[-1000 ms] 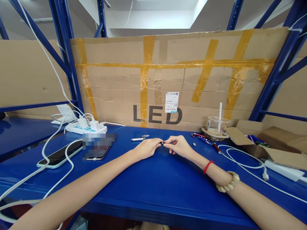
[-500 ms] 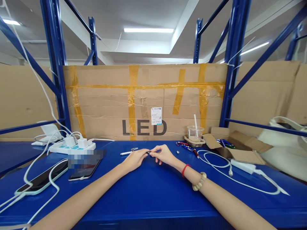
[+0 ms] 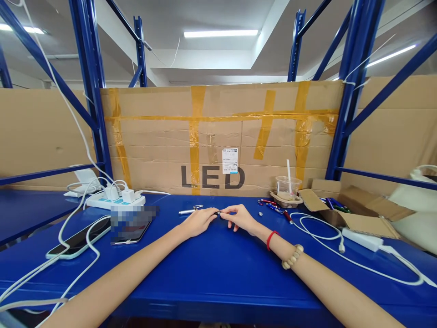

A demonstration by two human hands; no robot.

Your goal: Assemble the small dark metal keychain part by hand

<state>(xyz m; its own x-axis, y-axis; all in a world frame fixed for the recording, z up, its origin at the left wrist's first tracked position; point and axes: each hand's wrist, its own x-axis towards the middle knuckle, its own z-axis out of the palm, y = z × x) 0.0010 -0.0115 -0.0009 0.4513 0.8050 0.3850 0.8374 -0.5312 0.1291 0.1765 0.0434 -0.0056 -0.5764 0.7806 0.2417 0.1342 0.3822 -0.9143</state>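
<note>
My left hand (image 3: 200,222) and my right hand (image 3: 241,217) meet over the middle of the blue table, fingertips nearly touching. Between them is a small dark piece (image 3: 218,213), pinched from both sides; it is too small to name. The fingers of both hands are closed. Just behind my left hand lies a silver pen barrel (image 3: 186,212), with a small metal clip-like part (image 3: 197,207) at its right. To the right of my right hand sits a tiny silver piece (image 3: 260,213). Beyond it, several red and blue pens (image 3: 275,208) lie loosely together.
At left are a power strip (image 3: 99,200) with white cables and two phones, one a light-cased phone (image 3: 80,239). A plastic cup (image 3: 288,187) with a straw, an open carton (image 3: 370,223) of pens and a white cable (image 3: 324,237) are at right. Cardboard (image 3: 153,146) walls the back.
The whole view has shifted a little, so things appear farther right and slightly higher. Both hands stay together at the small dark piece, with only slight finger movement.
</note>
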